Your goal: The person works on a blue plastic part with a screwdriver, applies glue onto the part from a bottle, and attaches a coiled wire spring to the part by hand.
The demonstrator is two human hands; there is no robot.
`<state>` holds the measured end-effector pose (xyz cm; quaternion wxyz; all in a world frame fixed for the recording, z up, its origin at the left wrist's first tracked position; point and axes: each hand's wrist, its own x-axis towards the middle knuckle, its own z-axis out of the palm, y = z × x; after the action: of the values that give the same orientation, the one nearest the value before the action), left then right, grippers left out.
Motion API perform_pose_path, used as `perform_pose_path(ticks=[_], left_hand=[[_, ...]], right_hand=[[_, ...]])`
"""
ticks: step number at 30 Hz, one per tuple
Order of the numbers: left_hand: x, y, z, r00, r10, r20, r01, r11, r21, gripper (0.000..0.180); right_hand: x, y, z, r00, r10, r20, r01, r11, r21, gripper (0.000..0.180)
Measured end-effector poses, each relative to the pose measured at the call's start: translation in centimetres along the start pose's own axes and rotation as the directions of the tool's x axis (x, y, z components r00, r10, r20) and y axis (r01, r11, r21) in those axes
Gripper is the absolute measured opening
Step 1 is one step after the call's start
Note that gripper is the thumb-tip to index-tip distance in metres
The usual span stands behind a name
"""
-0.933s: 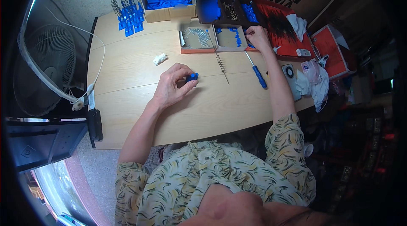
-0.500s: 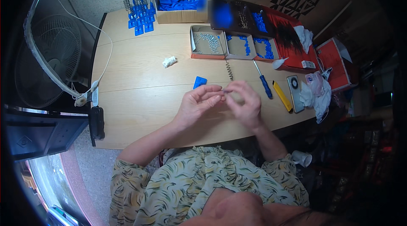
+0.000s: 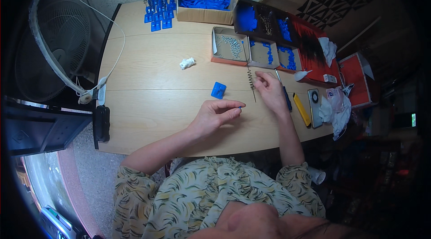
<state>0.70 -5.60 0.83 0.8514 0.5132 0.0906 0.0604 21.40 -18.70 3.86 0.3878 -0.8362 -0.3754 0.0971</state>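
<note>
My left hand point(image 3: 214, 115) is closed in a pinch over the near middle of the table, with a small blue plastic piece point(image 3: 240, 107) between thumb and forefinger. To its right, my right hand point(image 3: 270, 93) has its fingers half bent and slightly apart, and I see nothing in it. Its fingertips are close beside a dark wire with a coiled spring section point(image 3: 250, 78) and a blue tip; whether they touch it I cannot tell. A square blue plastic plate point(image 3: 218, 90) lies just beyond my left hand. Partly behind my right hand is a blue-handled screwdriver point(image 3: 286, 99).
Shallow boxes point(image 3: 230, 61) of metal bits and blue pieces stand beyond my hands. A carton point(image 3: 204, 16) of blue plates is at the back, beside several finished-looking spring wires on blue bases point(image 3: 158, 16). A yellow cutter point(image 3: 301, 109) and a phone point(image 3: 315, 109) lie right.
My hands have parted: the right moved up and right to the spring wire, while the left stays low with the small blue piece. The view has shifted, so the table appears moved slightly right.
</note>
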Motion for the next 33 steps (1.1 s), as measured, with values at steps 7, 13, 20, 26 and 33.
perform_pose_path(ticks=[7, 13, 20, 26, 33], left_hand=[[0.0, 0.3, -0.8, 1.0, 0.006, -0.015, -0.005, 1.0, 0.025, 0.026], [0.0, 0.5, -1.0, 0.998, -0.061, -0.012, 0.061, 0.998, -0.032, 0.025], [0.0, 1.0, -1.2, 1.0, -0.013, -0.019, 0.011, 0.996, -0.083, 0.02], [-0.1, 0.9, -1.0, 1.0, -0.016, -0.015, 0.014, 0.991, -0.134, 0.021], [0.2, 0.7, -1.1, 0.997, 0.067, 0.042, -0.058, 0.982, -0.177, 0.021]], right_hand=[[1.3, 0.4, 1.2, 0.989, 0.102, 0.109, -0.112, 0.99, 0.09, 0.026], [-1.6, -3.6, -0.7, 0.99, 0.089, 0.108, -0.102, 0.987, 0.121, 0.013], [-4.7, -4.5, -2.3, 0.915, 0.178, 0.362, -0.369, 0.731, 0.574, 0.015], [-5.9, -4.3, -2.6, 0.843, 0.14, 0.52, -0.518, 0.47, 0.715, 0.012], [-5.7, -5.0, -0.9, 0.975, 0.131, 0.178, -0.221, 0.531, 0.818, 0.015]])
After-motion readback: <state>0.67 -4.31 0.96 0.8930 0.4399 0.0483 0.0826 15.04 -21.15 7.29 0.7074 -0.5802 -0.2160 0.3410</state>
